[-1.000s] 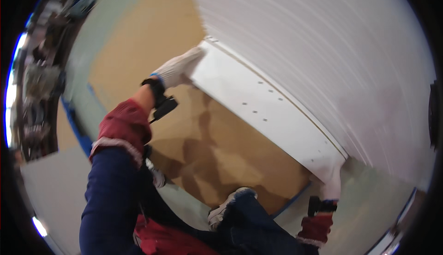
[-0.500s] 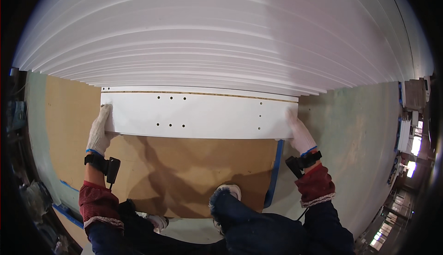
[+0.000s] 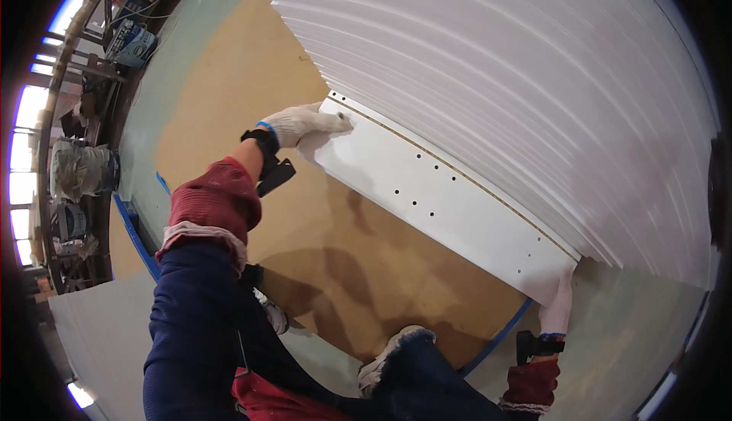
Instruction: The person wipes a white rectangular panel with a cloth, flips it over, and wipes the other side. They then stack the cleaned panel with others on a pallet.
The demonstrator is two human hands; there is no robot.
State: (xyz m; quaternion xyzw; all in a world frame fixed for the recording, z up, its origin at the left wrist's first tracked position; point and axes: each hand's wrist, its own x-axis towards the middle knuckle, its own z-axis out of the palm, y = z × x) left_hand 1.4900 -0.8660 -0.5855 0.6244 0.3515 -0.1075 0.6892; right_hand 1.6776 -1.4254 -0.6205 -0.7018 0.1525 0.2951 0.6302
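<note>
A long white board (image 3: 465, 208) with small drilled holes and a brown groove along its far edge slants from upper left to lower right. My left hand (image 3: 305, 124), in a white knit glove, grips its left end, thumb on top and the other fingers mostly hidden. At the opposite end my right hand (image 3: 557, 303), gloved the same way, closes on the near right corner; the board hides part of its fingers. Right behind the groove rises a large stack of white panels (image 3: 488, 63), their edges layered closely.
A brown sheet (image 3: 236, 93) with blue tape (image 3: 496, 337) at its edge covers part of the grey-green floor (image 3: 618, 322). My shoes rest near its near edge. Buckets (image 3: 131, 44) and a wrapped bundle (image 3: 80, 169) stand along the left side.
My view has turned to the left, so the board and stack now appear tilted and farther right. Both hands keep their hold on the board's ends.
</note>
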